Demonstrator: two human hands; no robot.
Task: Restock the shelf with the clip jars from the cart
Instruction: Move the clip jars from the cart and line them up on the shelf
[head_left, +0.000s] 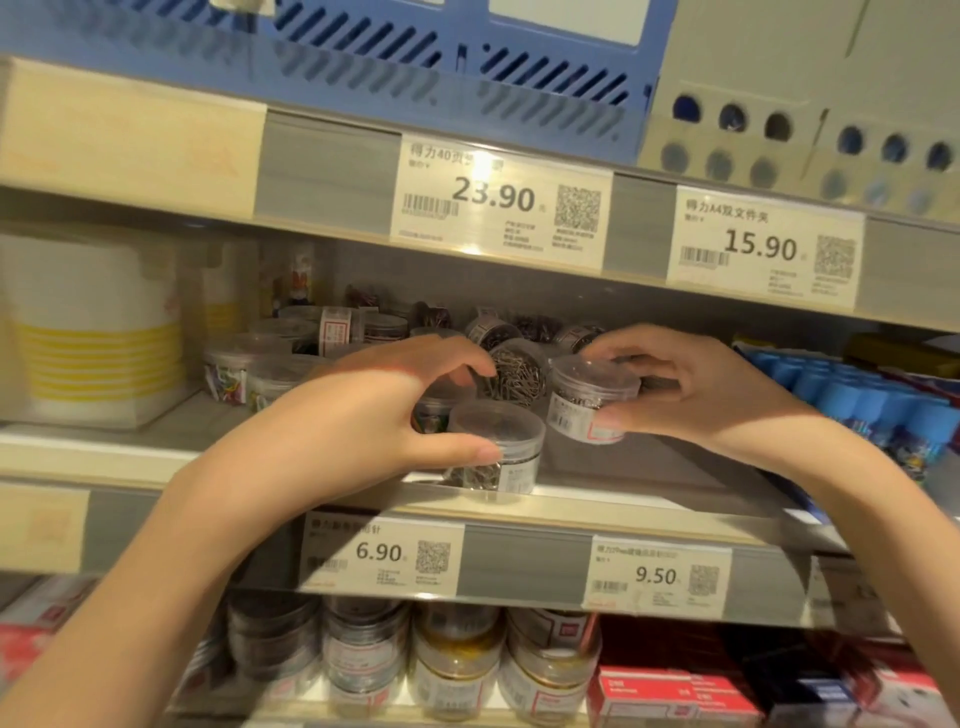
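— Fingers first: how are they set?

— On the left hand (374, 415), the thumb is pressed against the side of a clear clip jar (496, 447) at the shelf's (597, 506) front edge, while the other fingers are arched over jars behind it. Whether those fingertips touch anything cannot be told. On the right hand (696, 387), a second clip jar (592, 397) is pinched between thumb below and fingers curled round its far side; it is held tilted, just above the shelf board.

— What is cut off nearest the camera?

— Both forearms are cropped by the lower frame edge. Beneath them, stacked jars (457, 660) on the lower shelf are blurred, and red boxes (670, 691) are only partly seen.

— And the price tags?

— Figures 6.90 (379, 551) and 9.50 (655, 575) can be read; the smaller print cannot.

— Farther back?

— An open tub of metal clips (514, 374) is seen between the hands, partly covered by them. More jars (332, 332) behind are dim and smeared. A white and yellow container (88, 332) at left and blue-capped items (878, 400) at right are hard to identify. Above, a blue slotted basket (363, 62) is cropped by the top edge.
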